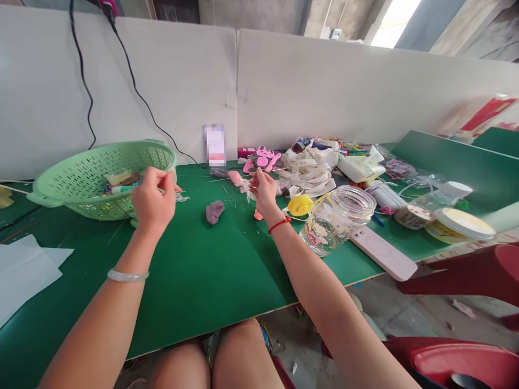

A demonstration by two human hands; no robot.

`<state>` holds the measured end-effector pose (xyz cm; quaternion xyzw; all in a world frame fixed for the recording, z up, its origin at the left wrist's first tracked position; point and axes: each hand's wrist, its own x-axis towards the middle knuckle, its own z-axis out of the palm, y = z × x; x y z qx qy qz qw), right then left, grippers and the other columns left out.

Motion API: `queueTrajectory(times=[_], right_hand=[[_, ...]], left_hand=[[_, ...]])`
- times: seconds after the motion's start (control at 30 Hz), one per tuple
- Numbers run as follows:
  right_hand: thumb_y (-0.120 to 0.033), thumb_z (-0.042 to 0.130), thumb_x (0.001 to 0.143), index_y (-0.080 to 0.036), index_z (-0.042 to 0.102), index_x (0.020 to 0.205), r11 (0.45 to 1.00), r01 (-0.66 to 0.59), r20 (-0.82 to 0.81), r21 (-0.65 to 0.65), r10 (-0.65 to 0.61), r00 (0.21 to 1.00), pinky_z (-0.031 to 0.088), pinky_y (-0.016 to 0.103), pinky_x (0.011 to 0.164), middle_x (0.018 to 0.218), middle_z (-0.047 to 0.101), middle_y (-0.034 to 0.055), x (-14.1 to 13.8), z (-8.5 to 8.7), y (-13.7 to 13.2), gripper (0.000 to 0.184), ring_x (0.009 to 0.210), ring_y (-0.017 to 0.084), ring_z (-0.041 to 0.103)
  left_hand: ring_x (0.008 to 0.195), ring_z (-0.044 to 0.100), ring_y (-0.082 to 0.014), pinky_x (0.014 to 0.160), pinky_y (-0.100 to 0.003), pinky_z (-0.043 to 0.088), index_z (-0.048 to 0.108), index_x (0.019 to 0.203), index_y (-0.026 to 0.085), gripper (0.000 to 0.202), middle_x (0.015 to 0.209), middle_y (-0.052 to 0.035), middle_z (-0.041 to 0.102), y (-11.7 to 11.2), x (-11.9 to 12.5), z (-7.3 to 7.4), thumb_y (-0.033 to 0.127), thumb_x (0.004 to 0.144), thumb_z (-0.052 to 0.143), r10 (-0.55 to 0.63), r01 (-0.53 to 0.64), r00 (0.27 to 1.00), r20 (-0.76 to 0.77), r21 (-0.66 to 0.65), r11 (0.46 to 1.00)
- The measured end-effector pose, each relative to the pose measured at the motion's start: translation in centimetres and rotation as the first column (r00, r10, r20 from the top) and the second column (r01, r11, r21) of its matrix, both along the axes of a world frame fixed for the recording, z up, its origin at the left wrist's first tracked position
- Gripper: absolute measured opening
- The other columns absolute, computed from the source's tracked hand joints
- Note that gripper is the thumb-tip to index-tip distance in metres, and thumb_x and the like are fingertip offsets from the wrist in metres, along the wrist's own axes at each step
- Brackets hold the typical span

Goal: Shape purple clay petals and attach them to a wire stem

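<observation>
- Head view: two bare hands over a green table (190, 275), both forearms reaching in from the near edge.
- Left hand (154, 199): raised just beside the green basket (85, 206), fingers curled in, thumb near forefinger; cannot tell if anything is in the grip. Pale bangle (128, 276) on the wrist.
- Right hand (263, 189): near table middle, fingers pinched nearly together on a thin strand (276, 170); wire or thread, cannot tell. Red bracelet (279, 225) on the wrist.
- Strand location: at the right fingertips, ends sticking out both sides, above the table.
- Purple lump (214, 212): on the table between the hands, touching neither.
- Bent wire loop (230, 198): lies flat beside the lump, toward the back.
- Pink pieces (235, 178) left of the right hand; brighter pink item (263, 158) behind it.
- Pile of white strips (310, 170) right of that, tissue pack (362, 168) next over.
- Clear jar (334, 227) beside the right forearm; yellow disc (300, 205) between jar and wrist.
- Pale pink slab (385, 253) right of the jar, near the table edge.
- Phone (214, 145) upright against the white panel (182, 75), screen blurred.
- White paper (30, 275) at far left.
</observation>
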<state>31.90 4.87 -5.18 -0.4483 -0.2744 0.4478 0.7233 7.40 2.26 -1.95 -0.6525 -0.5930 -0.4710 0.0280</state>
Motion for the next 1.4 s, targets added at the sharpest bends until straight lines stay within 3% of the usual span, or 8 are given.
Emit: queueTrajectory(times=[0.2,0.43,0.6,0.8,0.9,1.03,1.23,1.4], right_hand=[[-0.042,0.07,0.092,-0.02,0.056,0.062,1.0,0.008,-0.009,0.001,-0.008,1.0,0.043,0.021,0.049,0.055,0.052,-0.0043,-0.3,0.2,-0.1,0.04,0.051,0.008,0.048],[-0.048,0.073,0.089,-0.017,0.068,0.069,0.964,-0.266,0.154,0.019,0.26,0.953,0.041,0.02,0.05,0.062,0.064,-0.0017,-2.3,-0.1,-1.0,0.036,0.05,0.006,0.051],[-0.067,0.075,0.079,-0.019,0.071,0.074,0.876,-0.471,0.294,0.104,0.425,0.856,0.047,0.023,0.053,0.065,0.066,-0.0001,-3.6,-0.5,-1.2,0.048,0.055,0.01,0.057],[-0.062,0.051,0.1,-0.021,0.069,0.083,0.945,-0.234,0.731,0.229,-0.008,0.682,0.052,0.029,0.068,0.077,0.068,0.0045,-2.9,-0.4,-1.3,0.049,0.069,0.016,0.063],[-0.036,0.05,0.106,-0.021,0.071,0.113,0.91,-0.093,0.882,0.403,-0.36,0.304,0.051,0.036,0.094,0.118,0.069,0.0127,-2.4,0.1,-1.5,0.026,0.105,0.024,0.065],[-0.018,0.044,0.107,-0.021,0.07,0.122,0.906,-0.23,0.922,0.355,-0.38,-0.072,0.048,0.038,0.096,0.128,0.07,0.0127,-2.2,0.3,-1.6,0.031,0.107,0.025,0.062],[-0.029,0.048,0.108,-0.02,0.072,0.11,0.899,-0.25,0.927,0.358,-0.374,-0.018,0.048,0.035,0.089,0.109,0.078,0.0111,-2.0,-0.3,-1.1,0.026,0.098,0.024,0.065],[-0.04,0.049,0.108,-0.02,0.068,0.105,0.908,-0.194,0.929,0.371,-0.364,0.073,0.047,0.034,0.08,0.091,0.076,0.0088,-2.1,0.1,-1.5,0.027,0.086,0.023,0.064]], left_hand=[[0.113,0.065,-0.0441,0.092,-0.062,0.048,0.059,0.13,0.008,0.042,0.117,-0.0246,0.072,-1.0,-2.6,2.6,0.034,0.097,0.055,0.401,-0.407,0.907,-0.125,-0.019,0.913],[0.125,0.061,-0.0368,0.106,-0.051,0.042,0.058,0.141,0.012,0.047,0.132,-0.0227,0.068,-0.1,2.0,-1.3,0.037,0.104,0.043,-0.211,0.247,0.842,-0.497,0.007,0.969],[0.102,0.072,-0.0353,0.09,-0.047,0.049,0.064,0.135,0.006,0.047,0.106,-0.0216,0.078,-0.4,4.1,-3.0,0.018,0.103,0.032,-0.356,0.27,0.721,-0.595,-0.233,0.934],[0.094,0.072,-0.0293,0.071,-0.035,0.049,0.069,0.124,0.013,0.044,0.095,-0.0132,0.077,-0.6,2.9,-2.2,0.022,0.104,0.031,-0.279,0.221,0.856,-0.435,-0.18,0.959],[0.094,0.072,-0.0274,0.064,-0.032,0.044,0.07,0.119,0.018,0.039,0.097,-0.0113,0.077,-0.9,2.8,-1.7,0.027,0.105,0.035,-0.22,0.176,0.878,-0.424,-0.141,0.974],[0.085,0.07,-0.0246,0.061,-0.031,0.039,0.07,0.095,0.02,0.033,0.095,-0.0094,0.076,-1.2,3.2,-1.5,0.034,0.104,0.041,-0.292,0.25,0.888,-0.354,-0.161,0.955],[0.056,0.052,-0.014,0.059,-0.028,0.038,0.069,0.085,0.019,0.028,0.061,0.0005,0.057,-0.9,3.7,-1.2,0.035,0.098,0.051,-0.471,0.477,0.879,0.077,-0.174,0.862],[0.055,0.043,-0.0112,0.052,-0.026,0.033,0.069,0.084,0.019,0.03,0.063,0.0016,0.049,-0.6,3.8,-1.2,0.047,0.092,0.062,-0.514,0.69,0.662,0.545,-0.176,0.702]])
